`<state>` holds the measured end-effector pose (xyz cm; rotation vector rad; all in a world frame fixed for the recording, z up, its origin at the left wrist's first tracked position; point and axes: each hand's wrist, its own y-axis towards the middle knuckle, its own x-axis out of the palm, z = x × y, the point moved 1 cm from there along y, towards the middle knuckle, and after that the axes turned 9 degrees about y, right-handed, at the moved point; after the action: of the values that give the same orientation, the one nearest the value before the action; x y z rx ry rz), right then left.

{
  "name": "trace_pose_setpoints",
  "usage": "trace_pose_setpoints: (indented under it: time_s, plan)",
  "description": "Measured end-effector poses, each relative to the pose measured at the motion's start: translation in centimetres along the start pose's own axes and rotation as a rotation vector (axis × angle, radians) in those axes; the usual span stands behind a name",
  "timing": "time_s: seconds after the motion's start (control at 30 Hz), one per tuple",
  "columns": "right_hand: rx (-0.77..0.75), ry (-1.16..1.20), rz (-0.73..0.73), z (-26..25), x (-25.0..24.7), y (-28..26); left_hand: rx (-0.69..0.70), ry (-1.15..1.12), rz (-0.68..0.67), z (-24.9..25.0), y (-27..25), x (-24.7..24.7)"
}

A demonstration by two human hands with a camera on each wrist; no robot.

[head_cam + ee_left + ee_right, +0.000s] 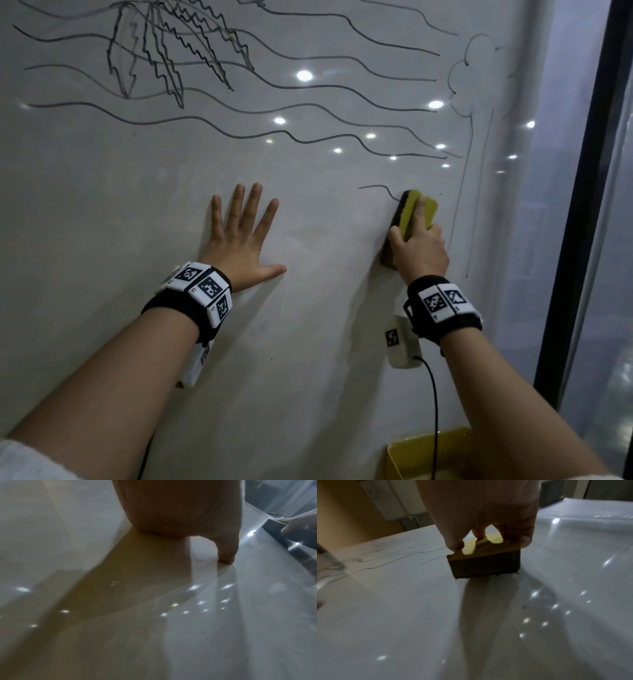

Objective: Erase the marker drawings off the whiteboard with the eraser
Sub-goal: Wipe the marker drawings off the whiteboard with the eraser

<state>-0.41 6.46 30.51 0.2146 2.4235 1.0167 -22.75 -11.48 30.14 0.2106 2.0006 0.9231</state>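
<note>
The whiteboard fills the head view, with black wavy marker lines and a zigzag sketch across its top and a tree outline at the right. My right hand grips a yellow eraser with a dark felt side, pressed on the board at the end of a short wavy line. In the right wrist view the eraser sits under my fingers. My left hand lies flat on the board with fingers spread; its thumb touches the surface.
A dark window frame borders the board on the right. A yellow box sits below my right forearm, with a black cable hanging over it. Ceiling lights reflect as bright spots on the board.
</note>
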Motion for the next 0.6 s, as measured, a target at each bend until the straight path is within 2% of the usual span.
trace_pose_setpoints:
  time_s: [0.13,0.37,0.5,0.6]
  plan:
    - [-0.073,-0.068,-0.011,0.4,-0.2,-0.3,-0.002,0.005,-0.015,0.0,-0.1,-0.1]
    - [0.079,0.062,0.035,0.4,-1.3,2.2,-0.001,-0.009,-0.014,-0.1,-0.1,-0.2]
    - [0.013,-0.010,0.000,0.5,-0.4,0.8,0.000,-0.011,-0.007,0.0,-0.1,-0.2]
    - [-0.012,-0.048,-0.003,0.7,-1.6,2.1,-0.004,-0.005,-0.005,0.1,0.0,-0.1]
